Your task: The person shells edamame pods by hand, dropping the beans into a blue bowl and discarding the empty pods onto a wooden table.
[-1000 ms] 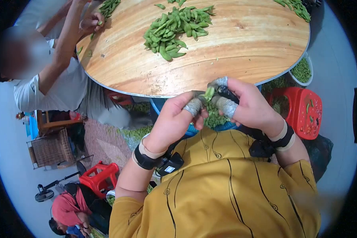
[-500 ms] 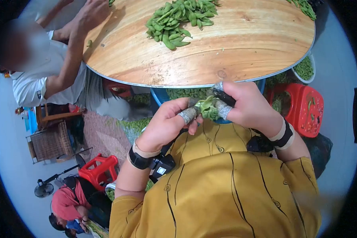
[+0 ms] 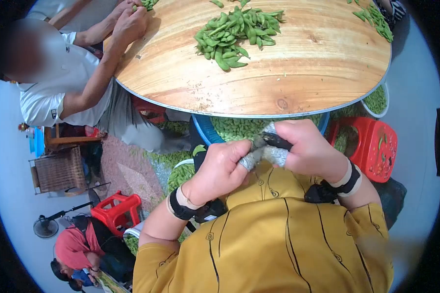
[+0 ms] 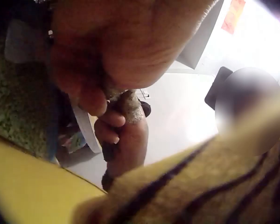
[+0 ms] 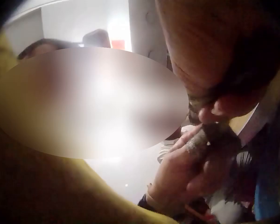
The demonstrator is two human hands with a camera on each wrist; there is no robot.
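In front of the yellow shirt (image 3: pixel 259 234), my left hand (image 3: pixel 222 166) and right hand (image 3: pixel 310 149) meet at their curled fingertips. Tape wraps several fingers, silvery and darkened at the tips. A black elongated thing (image 3: pixel 277 141) shows between the right hand's taped thumb and forefinger. The fingers cover whatever is between them, so I cannot tell what they hold. A bright green pod-like piece (image 3: pixel 199 149) shows just left of my left hand. In the left wrist view the taped fingertip (image 4: pixel 133 109) of the right hand meets the left fingers. Beneath the hands is a blue tub (image 3: pixel 208 129) of green beans.
A pile of edamame pods (image 3: pixel 237 36) lies on the round wooden table (image 3: pixel 220 93). A person in a white shirt (image 3: pixel 78 63) sits at the left. A red stool (image 3: pixel 376 146) and white bucket (image 3: pixel 386 105) stand right. Another white-rimmed bucket (image 3: pixel 181 176) is left of my hands.
The opened green pod seen at my fingertips earlier is now out of sight. Both hands sit lower in view and the left has turned its back upward. The head view has shifted slightly.
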